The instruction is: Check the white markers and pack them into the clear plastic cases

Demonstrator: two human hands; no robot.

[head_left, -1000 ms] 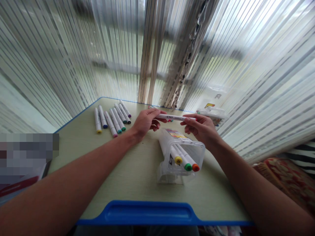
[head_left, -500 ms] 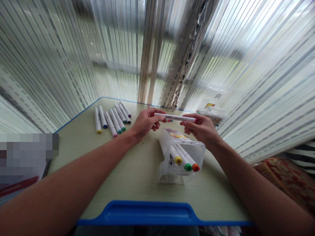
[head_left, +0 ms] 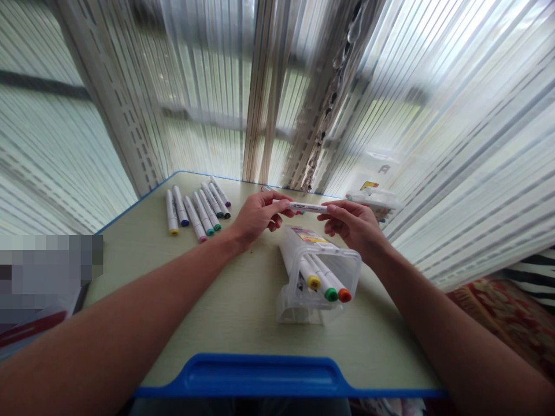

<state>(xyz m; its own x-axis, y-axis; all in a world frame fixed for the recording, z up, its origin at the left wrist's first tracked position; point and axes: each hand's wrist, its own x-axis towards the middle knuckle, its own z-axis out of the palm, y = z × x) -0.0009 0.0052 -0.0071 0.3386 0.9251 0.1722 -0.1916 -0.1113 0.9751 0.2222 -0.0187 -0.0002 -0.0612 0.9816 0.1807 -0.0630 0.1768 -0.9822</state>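
Note:
A white marker (head_left: pixel 309 207) lies level between my two hands, above the far side of the table. My left hand (head_left: pixel 263 215) pinches its left end. Closed on the right end is my right hand (head_left: pixel 353 222), its thumb and fingers covering the cap. Just below, a clear plastic case (head_left: pixel 284 254) lies on its side with its mouth toward me. Inside it are three white markers with a yellow end (head_left: pixel 314 282), a green end (head_left: pixel 331 294) and an orange end (head_left: pixel 344 295).
Several white markers (head_left: pixel 195 218) with coloured ends lie in a loose row at the table's left. Another clear container (head_left: pixel 377 202) stands behind my right hand. A blue tray edge (head_left: pixel 262 374) lines the table's front, and striped curtains (head_left: pixel 208 86) hang behind.
My right thumb and fingers have shifted left along the marker and now cover its red end, which showed before. The left hand has barely moved. The curtain at the left has shifted.

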